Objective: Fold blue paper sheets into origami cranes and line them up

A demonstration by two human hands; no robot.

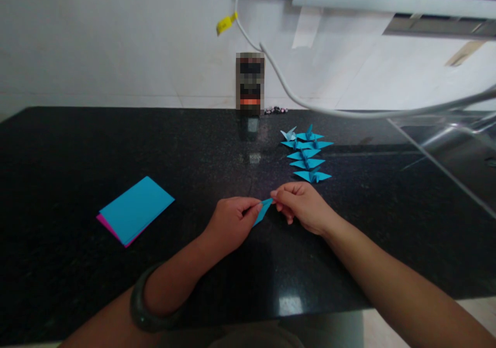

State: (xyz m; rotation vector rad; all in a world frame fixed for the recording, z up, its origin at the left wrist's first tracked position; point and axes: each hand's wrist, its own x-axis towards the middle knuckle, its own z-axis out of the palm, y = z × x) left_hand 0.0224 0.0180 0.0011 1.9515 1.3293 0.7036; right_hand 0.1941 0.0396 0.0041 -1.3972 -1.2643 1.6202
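Between my two hands is a small folded piece of blue origami paper (263,212), held just above the black countertop. My left hand (237,217) is closed on its left side, thumb on top, and hides part of it. With thumb and fingertips, my right hand (300,205) pinches its upper right tip. Beyond my right hand stand several folded paper cranes (312,175), mostly blue with a paler one at the back, grouped closely together. Off to the left lies a stack of blue paper (137,208), with a pink sheet (110,229) showing beneath its lower edge.
The black countertop (70,162) runs back to a white wall. A phone-like device (250,83), blurred out, leans there beside a small beaded string (276,110). A white cable (294,97) hangs across the back right. A metal sink (457,151) lies at the right.
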